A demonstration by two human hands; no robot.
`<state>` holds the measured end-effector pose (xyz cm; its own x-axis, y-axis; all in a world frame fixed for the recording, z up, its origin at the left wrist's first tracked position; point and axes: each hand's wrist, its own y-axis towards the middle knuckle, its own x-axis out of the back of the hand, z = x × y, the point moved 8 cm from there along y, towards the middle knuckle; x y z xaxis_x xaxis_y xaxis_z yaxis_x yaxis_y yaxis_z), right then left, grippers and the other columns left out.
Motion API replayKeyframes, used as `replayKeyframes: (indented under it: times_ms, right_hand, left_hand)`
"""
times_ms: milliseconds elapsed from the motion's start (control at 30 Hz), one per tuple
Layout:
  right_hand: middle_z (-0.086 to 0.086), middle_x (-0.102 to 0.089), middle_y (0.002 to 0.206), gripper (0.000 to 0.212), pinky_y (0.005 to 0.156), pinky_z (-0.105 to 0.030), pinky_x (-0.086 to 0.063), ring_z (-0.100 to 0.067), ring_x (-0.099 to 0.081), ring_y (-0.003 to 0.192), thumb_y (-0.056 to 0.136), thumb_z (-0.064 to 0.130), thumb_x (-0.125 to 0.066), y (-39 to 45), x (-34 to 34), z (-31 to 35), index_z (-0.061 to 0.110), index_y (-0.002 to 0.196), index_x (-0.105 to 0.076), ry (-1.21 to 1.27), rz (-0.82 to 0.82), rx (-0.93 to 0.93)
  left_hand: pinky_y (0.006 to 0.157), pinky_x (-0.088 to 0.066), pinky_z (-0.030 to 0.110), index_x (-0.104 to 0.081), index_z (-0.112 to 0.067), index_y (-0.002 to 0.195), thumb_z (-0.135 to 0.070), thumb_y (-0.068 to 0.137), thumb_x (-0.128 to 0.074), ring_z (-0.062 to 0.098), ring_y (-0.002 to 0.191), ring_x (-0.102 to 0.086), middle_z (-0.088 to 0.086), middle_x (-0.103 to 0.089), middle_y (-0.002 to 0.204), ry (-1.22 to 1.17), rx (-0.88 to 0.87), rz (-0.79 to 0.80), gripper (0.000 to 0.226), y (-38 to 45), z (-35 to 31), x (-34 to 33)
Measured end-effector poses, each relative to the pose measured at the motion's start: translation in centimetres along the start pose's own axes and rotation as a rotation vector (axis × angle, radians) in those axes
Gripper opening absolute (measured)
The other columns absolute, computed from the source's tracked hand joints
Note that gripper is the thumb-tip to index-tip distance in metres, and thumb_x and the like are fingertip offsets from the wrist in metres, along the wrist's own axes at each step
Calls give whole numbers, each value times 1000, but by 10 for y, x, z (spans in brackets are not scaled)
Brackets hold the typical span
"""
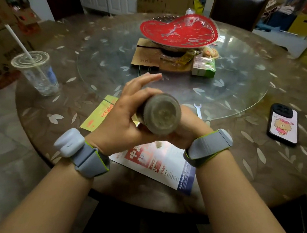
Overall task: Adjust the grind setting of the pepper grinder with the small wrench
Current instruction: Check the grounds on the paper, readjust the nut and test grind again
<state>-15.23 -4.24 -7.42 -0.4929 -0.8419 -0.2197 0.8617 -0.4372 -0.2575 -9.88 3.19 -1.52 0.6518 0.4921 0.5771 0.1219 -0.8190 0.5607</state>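
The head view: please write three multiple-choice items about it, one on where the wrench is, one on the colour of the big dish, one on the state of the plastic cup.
1. Where is the wrench?
A. in the left hand
B. on the table behind the right hand
C. on the phone

2. What colour is the dish at the table's middle?
A. red
B. blue
C. green

3. In what state is the plastic cup?
A. lying on its side
B. upright with lid and straw
C. upright without lid

Answers: 1 B, it lies flat past the right hand, and neither hand holds it. 2 A, its patterned surface is red. 3 B, it stands with a straw through its lid.
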Motion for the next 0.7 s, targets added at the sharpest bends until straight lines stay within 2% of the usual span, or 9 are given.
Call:
replayKeyframes:
  times_ms: [67,133,200,267,367,434,500,567,700]
  right_hand:
    - [-8,-64,60,14,54,-30,-51,-22,-62,52,96,13,-50,0,3,-2,6,90,-61,-86,-48,-19]
    - [-8,-63,56,21,55,-30,-48,-21,-60,48,97,18,-48,-2,12,3,2,101,-61,-163,-151,27]
    - [-8,-62,63,23,52,-28,-45,-19,-57,48,97,15,-45,-7,22,16,-1,103,-62,-212,-254,147]
    - [-10,-63,72,23,50,-30,-45,-19,-57,52,96,16,-46,-15,26,26,2,93,-64,-255,-289,259]
    - [-6,-68,77,35,53,-33,-49,-16,-62,60,84,46,-58,-27,21,34,12,86,-67,-425,-281,351]
    - [3,-69,79,39,56,-30,-51,-11,-63,63,76,55,-66,-33,15,39,19,90,-68,-647,-306,370]
    - [7,-68,84,38,59,-22,-50,-8,-62,68,71,53,-73,-36,13,44,22,93,-67,-835,-347,385]
    - [6,-68,87,37,57,-13,-44,-4,-59,68,70,50,-76,-36,11,46,22,92,-67,-917,-367,404]
    - [1,-64,89,33,58,-12,-38,-7,-54,71,70,45,-75,-34,12,47,18,89,-70,-987,-400,418]
  left_hand:
    - [112,-32,55,-55,-12,125,-34,68,-82,25,134,-44,5,-53,137,-43,36,-80,67,-3,9,6]
    - [105,-41,52,-55,-19,122,-31,69,-80,16,114,-59,-8,-63,118,-122,97,-106,60,-7,18,8]
    - [87,-50,28,-57,-30,108,-22,69,-80,6,91,-61,-15,-63,97,-159,132,-96,46,-11,21,6]
    - [76,-48,17,-56,-31,103,-16,68,-79,1,82,-58,-14,-62,91,-144,160,-78,44,-13,23,5]
    - [72,-52,28,-58,-14,104,-15,68,-77,19,81,-62,0,-64,88,-81,200,-4,41,-15,29,1]
    - [69,-51,37,-57,-15,101,-14,68,-75,21,78,-62,3,-63,84,-23,212,55,38,-15,32,-4]
    - [67,-51,41,-57,-19,101,-14,68,-74,19,76,-63,-2,-64,83,0,210,90,37,-13,35,-8]
    - [65,-52,43,-57,-23,99,-18,67,-73,18,76,-63,-5,-64,82,16,221,101,36,-12,38,-10]
    - [62,-49,44,-53,-24,93,-25,66,-70,20,72,-61,-5,-61,77,49,228,103,32,-12,40,-14]
